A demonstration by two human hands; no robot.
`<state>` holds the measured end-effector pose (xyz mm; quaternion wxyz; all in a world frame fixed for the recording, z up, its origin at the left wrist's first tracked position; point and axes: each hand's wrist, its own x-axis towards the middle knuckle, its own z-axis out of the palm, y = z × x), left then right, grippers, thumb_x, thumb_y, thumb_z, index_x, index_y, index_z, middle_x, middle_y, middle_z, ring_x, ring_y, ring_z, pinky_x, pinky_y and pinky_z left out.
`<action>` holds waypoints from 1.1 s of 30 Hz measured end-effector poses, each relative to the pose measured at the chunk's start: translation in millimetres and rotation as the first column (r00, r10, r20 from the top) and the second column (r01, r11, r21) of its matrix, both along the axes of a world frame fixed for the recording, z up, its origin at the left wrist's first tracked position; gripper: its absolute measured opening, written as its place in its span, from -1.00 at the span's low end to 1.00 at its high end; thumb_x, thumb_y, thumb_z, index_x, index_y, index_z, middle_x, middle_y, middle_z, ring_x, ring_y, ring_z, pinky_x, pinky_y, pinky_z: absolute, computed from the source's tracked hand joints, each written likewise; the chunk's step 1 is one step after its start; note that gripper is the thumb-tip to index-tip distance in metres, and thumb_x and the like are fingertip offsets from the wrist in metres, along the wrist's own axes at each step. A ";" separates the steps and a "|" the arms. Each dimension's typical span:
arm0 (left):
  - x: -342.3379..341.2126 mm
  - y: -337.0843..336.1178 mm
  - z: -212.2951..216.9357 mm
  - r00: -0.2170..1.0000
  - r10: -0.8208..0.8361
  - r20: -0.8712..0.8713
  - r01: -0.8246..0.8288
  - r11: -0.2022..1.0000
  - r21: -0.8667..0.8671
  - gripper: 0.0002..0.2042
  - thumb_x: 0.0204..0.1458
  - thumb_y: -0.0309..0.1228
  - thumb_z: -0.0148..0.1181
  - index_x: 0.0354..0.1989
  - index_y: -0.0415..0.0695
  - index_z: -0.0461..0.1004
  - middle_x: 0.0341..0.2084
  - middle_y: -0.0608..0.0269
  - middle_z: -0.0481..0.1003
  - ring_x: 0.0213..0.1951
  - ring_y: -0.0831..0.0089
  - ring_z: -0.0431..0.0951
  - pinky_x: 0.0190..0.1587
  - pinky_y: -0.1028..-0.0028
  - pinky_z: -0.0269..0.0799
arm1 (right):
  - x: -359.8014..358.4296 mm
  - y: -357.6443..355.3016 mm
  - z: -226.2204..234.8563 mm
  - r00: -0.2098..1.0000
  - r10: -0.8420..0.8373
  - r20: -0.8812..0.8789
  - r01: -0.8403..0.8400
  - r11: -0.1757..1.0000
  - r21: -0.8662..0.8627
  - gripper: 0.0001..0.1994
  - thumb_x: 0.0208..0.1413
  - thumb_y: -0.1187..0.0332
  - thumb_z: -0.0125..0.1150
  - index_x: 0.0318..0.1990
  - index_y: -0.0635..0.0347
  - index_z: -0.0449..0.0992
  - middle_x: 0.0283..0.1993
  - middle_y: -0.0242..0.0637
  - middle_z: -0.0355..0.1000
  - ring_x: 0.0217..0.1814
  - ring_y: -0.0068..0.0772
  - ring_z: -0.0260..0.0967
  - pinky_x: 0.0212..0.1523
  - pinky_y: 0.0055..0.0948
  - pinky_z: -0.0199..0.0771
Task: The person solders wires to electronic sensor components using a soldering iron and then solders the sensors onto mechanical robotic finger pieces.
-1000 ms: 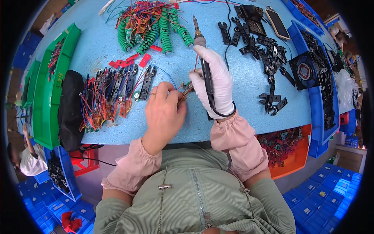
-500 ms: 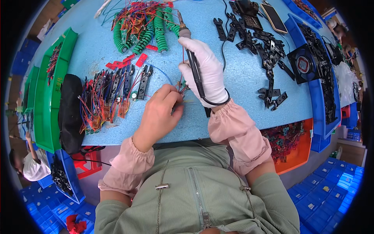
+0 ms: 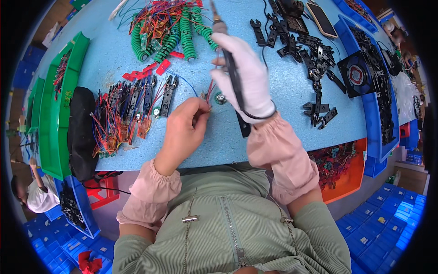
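In the head view, thin red wires (image 3: 210, 92) are pinched between the fingertips of the bare left hand (image 3: 185, 125), just beside a small round green-rimmed part (image 3: 220, 98) on the speckled blue tabletop (image 3: 223, 146). A black-handled soldering iron (image 3: 219, 27) is grasped by the white-gloved right hand (image 3: 248, 68); its tip is best kept clear of the green coiled tubes (image 3: 187, 36), and the wires held steady.

Round green part (image 3: 221, 98) now in plain view

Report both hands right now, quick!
Left hand: closed, pinching thin wires.
Right hand: white-gloved, closed around the soldering iron.
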<state>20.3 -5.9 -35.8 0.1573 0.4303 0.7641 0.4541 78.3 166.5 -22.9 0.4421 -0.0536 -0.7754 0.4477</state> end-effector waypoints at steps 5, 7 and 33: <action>-0.5 0.3 -5.3 0.998 -0.004 -0.070 0.006 1.000 0.029 -0.78 -0.13 -0.72 0.17 -0.29 -0.18 0.48 -0.40 0.25 0.50 -0.44 0.33 0.43 -0.35 0.41 0.36 | 50.1 -12.1 -2.7 0.998 -0.015 0.061 0.014 1.000 0.022 -0.30 -0.16 0.76 0.17 0.26 0.12 0.44 0.25 -0.14 0.37 -0.12 -0.35 0.56 -0.11 -0.48 0.56; -0.8 1.0 -7.8 0.994 -0.015 -0.106 0.020 0.999 0.045 -0.78 -0.13 -0.72 0.18 -0.29 -0.18 0.48 -0.40 0.25 0.50 -0.44 0.33 0.43 -0.35 0.41 0.36 | 58.9 -17.3 -6.8 0.991 -0.048 0.127 0.039 0.996 0.074 -0.29 -0.17 0.77 0.17 0.26 0.13 0.44 0.27 -0.14 0.36 -0.08 -0.32 0.56 -0.09 -0.46 0.55; 1.2 11.7 -6.8 0.887 0.057 -0.458 -0.003 0.993 0.118 -0.85 -0.12 -0.60 0.28 -0.36 -0.09 0.52 -0.43 0.31 0.53 -0.41 0.27 0.45 -0.31 0.37 0.38 | 54.0 -20.6 -15.8 0.979 0.078 0.187 -0.055 0.990 -0.127 -0.23 -0.25 0.82 0.15 0.25 0.10 0.43 0.28 -0.21 0.38 -0.08 -0.39 0.49 -0.09 -0.46 0.49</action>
